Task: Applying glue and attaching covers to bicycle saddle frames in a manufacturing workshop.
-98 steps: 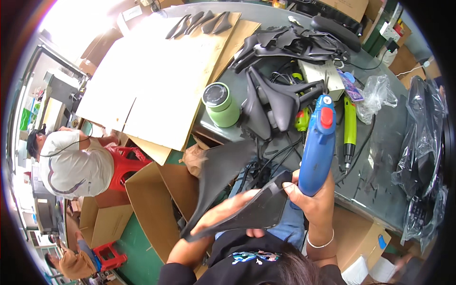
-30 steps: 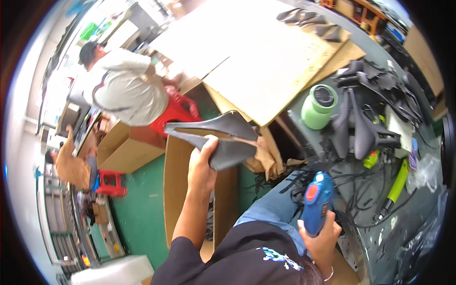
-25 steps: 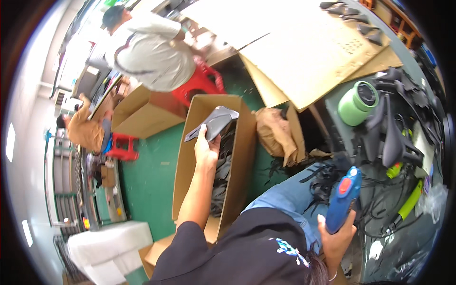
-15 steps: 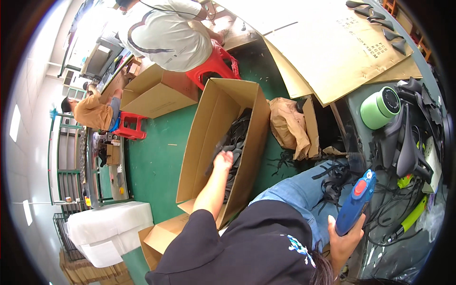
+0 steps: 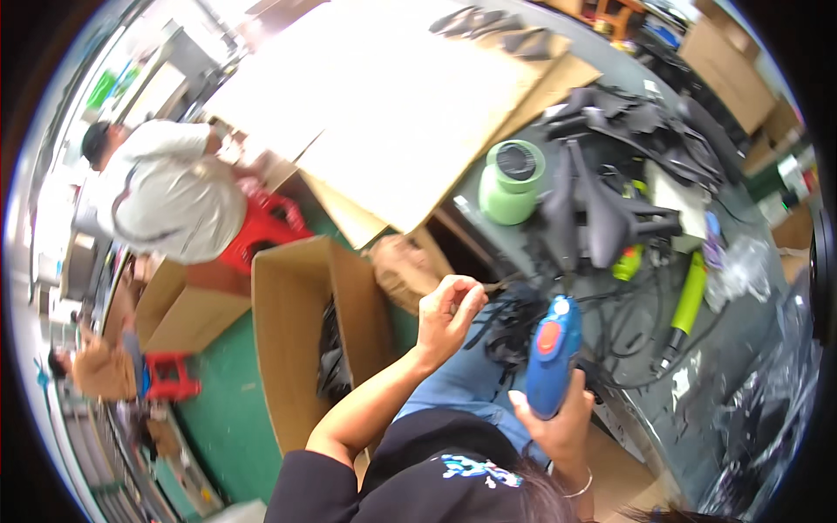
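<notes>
At the far left a person in a light shirt [image 5: 170,196] bends over beside a red plastic stool [image 5: 266,228], with brown cartons around them on the green floor [image 5: 222,410]. Nearer the wearer, an open cardboard box [image 5: 301,340] stands on that floor with dark black pieces lying inside it. The left hand [image 5: 446,315] is raised in the air just right of the box's rim, empty, its fingers loosely curled toward the thumb and touching nothing. To its right, over the wearer's blue-jeaned lap, the right hand [image 5: 558,418] is wrapped tight around the lower body of a blue handheld tool [image 5: 551,353] with a red-orange button, held upright just off the near edge of the desk [image 5: 697,410]. On the desk beyond, a green round canister [image 5: 512,180] stands near the left edge, beside large flat cardboard sheets [image 5: 410,105]. Right of it, black bicycle saddles [image 5: 602,213] lie in a heap among tangled black cables, then a lime-green tool [image 5: 684,305], and crumpled clear plastic bags [image 5: 758,410] at the right edge.
</notes>
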`<action>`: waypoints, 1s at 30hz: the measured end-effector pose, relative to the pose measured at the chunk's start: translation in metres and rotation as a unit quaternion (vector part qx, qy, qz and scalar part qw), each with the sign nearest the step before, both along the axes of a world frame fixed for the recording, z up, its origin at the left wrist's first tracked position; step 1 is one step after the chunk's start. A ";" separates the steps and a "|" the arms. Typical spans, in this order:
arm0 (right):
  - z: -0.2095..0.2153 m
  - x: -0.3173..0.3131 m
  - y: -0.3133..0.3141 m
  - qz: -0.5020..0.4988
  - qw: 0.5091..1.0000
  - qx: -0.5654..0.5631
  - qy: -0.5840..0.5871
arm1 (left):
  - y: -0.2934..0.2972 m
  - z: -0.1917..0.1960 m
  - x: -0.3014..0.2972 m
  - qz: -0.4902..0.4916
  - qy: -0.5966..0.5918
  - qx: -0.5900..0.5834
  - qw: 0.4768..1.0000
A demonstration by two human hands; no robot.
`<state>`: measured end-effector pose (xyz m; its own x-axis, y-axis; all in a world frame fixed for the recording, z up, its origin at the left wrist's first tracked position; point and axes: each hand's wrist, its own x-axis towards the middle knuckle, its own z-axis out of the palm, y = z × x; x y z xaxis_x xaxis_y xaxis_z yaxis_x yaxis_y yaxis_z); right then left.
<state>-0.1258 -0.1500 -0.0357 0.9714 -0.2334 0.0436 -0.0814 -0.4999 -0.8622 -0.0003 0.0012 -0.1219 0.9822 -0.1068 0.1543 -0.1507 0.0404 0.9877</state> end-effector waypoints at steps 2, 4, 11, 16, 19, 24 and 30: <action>-0.006 -0.001 -0.006 -0.005 0.999 0.010 -0.047 | -0.041 0.017 0.016 -0.041 -0.012 0.002 0.999; -0.009 -0.004 -0.012 -0.025 0.997 0.030 -0.059 | -0.079 0.037 0.029 -0.075 -0.080 0.099 0.989; -0.016 -0.011 -0.023 -0.045 0.997 0.028 -0.051 | -0.175 0.044 0.093 -0.062 -0.081 0.166 0.981; -0.014 -0.010 -0.027 -0.071 0.996 0.052 -0.024 | -0.216 0.049 0.148 -0.013 0.206 0.119 0.971; -0.012 -0.006 -0.035 -0.094 0.993 0.064 -0.018 | -0.220 0.060 0.153 -0.030 0.270 0.089 0.958; -0.017 0.001 -0.061 -0.214 0.972 0.092 -0.017 | -0.202 0.083 0.131 -0.087 0.229 0.058 0.968; -0.013 -0.001 -0.070 -0.249 0.960 0.123 -0.029 | -0.129 0.146 0.069 -0.134 0.065 -0.092 0.985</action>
